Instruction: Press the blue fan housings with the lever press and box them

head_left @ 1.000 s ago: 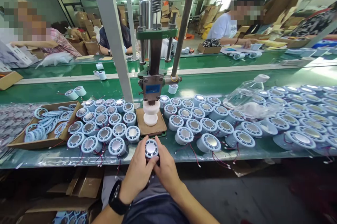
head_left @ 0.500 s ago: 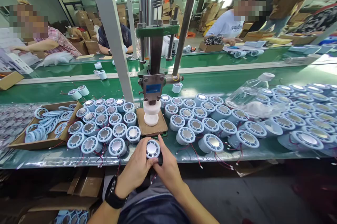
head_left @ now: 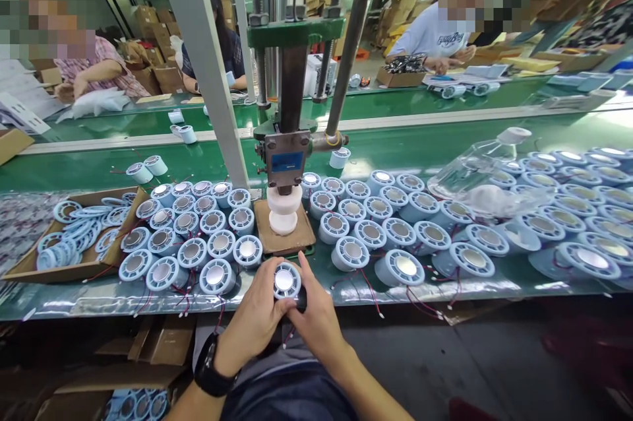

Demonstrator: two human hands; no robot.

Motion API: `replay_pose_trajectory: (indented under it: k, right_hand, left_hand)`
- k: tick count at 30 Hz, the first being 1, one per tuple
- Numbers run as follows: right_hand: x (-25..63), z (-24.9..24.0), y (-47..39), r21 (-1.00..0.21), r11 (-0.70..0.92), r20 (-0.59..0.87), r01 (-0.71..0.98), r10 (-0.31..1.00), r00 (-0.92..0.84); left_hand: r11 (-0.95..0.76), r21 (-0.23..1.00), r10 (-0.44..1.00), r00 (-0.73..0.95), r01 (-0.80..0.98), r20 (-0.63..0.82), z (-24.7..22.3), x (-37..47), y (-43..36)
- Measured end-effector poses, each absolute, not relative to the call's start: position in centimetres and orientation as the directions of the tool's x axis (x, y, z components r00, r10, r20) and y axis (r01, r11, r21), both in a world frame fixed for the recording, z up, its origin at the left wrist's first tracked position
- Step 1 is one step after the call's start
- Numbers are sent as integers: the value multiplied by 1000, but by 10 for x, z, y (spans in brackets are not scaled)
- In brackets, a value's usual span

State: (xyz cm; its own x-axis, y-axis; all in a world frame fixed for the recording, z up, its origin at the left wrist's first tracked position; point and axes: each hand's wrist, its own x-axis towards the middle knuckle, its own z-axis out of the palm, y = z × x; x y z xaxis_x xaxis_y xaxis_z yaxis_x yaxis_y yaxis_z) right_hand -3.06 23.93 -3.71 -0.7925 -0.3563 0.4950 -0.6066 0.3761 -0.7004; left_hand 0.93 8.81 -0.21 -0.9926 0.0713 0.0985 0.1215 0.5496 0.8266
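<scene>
Between my two hands, at the bench's front edge, is a round light-blue housing (head_left: 287, 280) with a slotted rim and a silver disc in its face, which points up. My left hand (head_left: 260, 305), with a black band at the wrist, wraps its left side. My right hand (head_left: 316, 309) grips the right side, index finger stretched forward. The thumbs come together at its near edge. Just beyond stands a hand press (head_left: 287, 160) with a white plunger (head_left: 283, 210) above a brown pad (head_left: 264, 229). A thin wire hangs below my hands.
Many similar housings with red and black wires stand left (head_left: 212, 223) and right (head_left: 370, 233) of the press. A cardboard tray (head_left: 74, 270) holds blue rings. A clear plastic bottle (head_left: 462, 167) lies among the right-hand housings. A grey post (head_left: 202, 58) rises beside the press. Co-workers sit across the green bench.
My hands keep the same hold on the housing. The view has shifted slightly. Across the bench, the co-worker at left has drawn their hands together.
</scene>
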Motion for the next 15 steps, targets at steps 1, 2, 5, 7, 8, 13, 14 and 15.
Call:
replay_pose_trajectory:
  k: [1, 2, 5, 7, 8, 13, 14, 15]
  right_hand:
    - [-31, -37, 239, -700, 378, 494, -606, -355, -793]
    - [-31, -36, 239, -702, 378, 494, -604, -353, -795]
    - [-30, -39, 238, -700, 377, 491, -607, -363, -792]
    - [-28, -40, 240, -677, 390, 480, -624, -409, -776]
    - [-28, -40, 242, -663, 402, 461, -631, -445, -768]
    - [-58, 17, 276, -534, 425, 339, -731, -684, -646]
    - [-71, 45, 284, -478, 434, 380, -764, -682, -625]
    - [-85, 79, 290, -419, 451, 449, -788, -651, -612]
  left_hand:
    - [541, 835, 78, -994, 107, 77, 0, 9, 88]
    - [537, 838, 83, -995, 98, 64, 2, 9, 87]
    - [555, 827, 69, -995, 96, 69, -1, 11, 89]
    - [571, 817, 43, -996, 87, 76, -6, 12, 91]
    - [572, 817, 26, -997, 75, 73, -9, 13, 93]
    - [508, 860, -121, -992, -32, 35, -5, 15, 102]
    - [494, 867, -149, -989, -64, 12, 1, 15, 102]
    - [483, 871, -173, -985, -91, -7, 10, 14, 100]
